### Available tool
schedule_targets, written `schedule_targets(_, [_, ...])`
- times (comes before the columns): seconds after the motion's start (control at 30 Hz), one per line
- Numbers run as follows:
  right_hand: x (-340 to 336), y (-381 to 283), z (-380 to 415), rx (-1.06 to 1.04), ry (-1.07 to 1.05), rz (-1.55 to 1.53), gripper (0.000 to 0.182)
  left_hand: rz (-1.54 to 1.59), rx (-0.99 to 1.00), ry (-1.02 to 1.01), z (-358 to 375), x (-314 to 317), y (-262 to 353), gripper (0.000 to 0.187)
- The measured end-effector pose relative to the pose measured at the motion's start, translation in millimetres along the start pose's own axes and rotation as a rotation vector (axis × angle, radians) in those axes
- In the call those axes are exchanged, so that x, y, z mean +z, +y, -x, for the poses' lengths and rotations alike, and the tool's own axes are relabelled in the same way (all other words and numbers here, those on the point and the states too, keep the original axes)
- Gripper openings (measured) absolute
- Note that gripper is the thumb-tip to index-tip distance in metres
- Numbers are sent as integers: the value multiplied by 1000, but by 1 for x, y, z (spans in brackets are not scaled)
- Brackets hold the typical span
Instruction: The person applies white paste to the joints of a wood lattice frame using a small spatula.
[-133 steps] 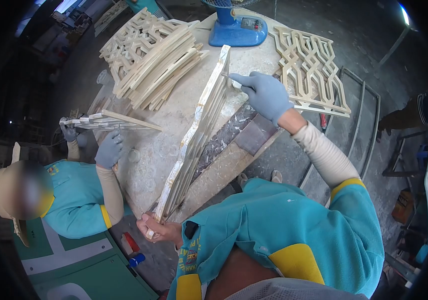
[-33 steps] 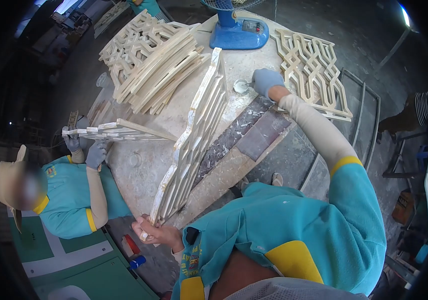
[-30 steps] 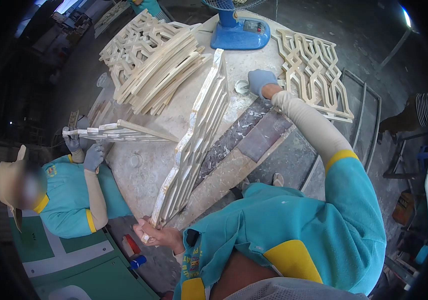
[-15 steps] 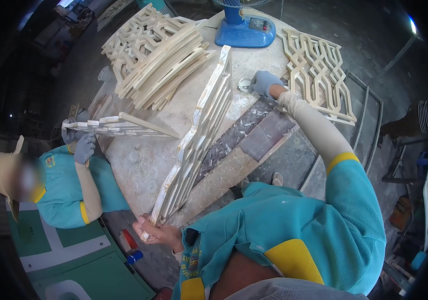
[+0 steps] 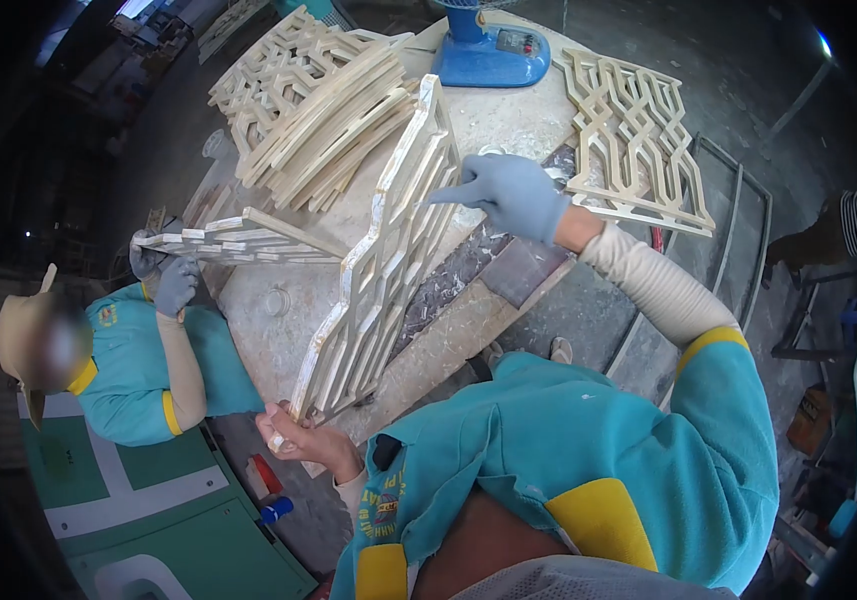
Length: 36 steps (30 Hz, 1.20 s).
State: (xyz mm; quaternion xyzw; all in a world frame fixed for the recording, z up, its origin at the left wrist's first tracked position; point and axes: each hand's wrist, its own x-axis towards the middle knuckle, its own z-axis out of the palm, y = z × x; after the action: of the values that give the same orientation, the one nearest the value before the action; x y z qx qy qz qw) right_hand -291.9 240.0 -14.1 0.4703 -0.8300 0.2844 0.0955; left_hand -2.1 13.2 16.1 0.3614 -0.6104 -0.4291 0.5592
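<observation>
My bare left hand (image 5: 306,443) is closed around the lower end of a wooden lattice panel (image 5: 388,270), which stands on edge, tilted. White smears and brown marks show along its near edge. My right hand (image 5: 518,197), in a grey glove, is beside the panel's upper part. Its index finger is stretched toward the slats and seems to touch them; the other fingers are partly hidden. Behind this hand, a small white container (image 5: 491,151) is partly covered.
Across the worktable (image 5: 248,350), a co-worker (image 5: 148,350) in grey gloves holds another lattice panel (image 5: 238,242). A stack of curved wooden strips (image 5: 328,130) lies near more lattice (image 5: 273,70). A blue fan base (image 5: 493,60) stands at the back; one lattice panel (image 5: 633,140) lies right.
My right hand has moved left and nearer, from the small white container to the lattice panel, its index finger now extended. The panel has turned slightly, showing more of its slats.
</observation>
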Motion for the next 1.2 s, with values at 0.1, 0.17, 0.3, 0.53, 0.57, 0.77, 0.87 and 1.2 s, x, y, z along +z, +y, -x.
schedule_targets(0.1, [8,1,-6,-96,-71,113,61,-45,8,-10,2,-3,-1,32])
schedule_targets(0.17, [10,3,-6,-95,-60,111,62,-32,-4,-18,2,-5,-2,32])
schedule_targets(0.3, [8,13,-4,-28,20,222,65,-17,27,-40,3,-7,-6,34])
schedule_targets(0.53, [22,-27,11,147,56,105,59,-9,37,-25,4,-5,-3,37])
schedule_targets(0.57, [23,-39,15,162,10,84,59,-10,33,-28,6,-4,0,37])
schedule_targets(0.77, [22,-31,13,282,14,-41,60,-16,51,-41,5,-5,-1,36])
schedule_targets(0.87, [18,-35,3,476,-61,29,57,-14,54,-33,6,-5,-1,36])
schedule_targets(1.2, [27,-33,6,380,161,114,56,-8,46,-13,7,-1,2,35])
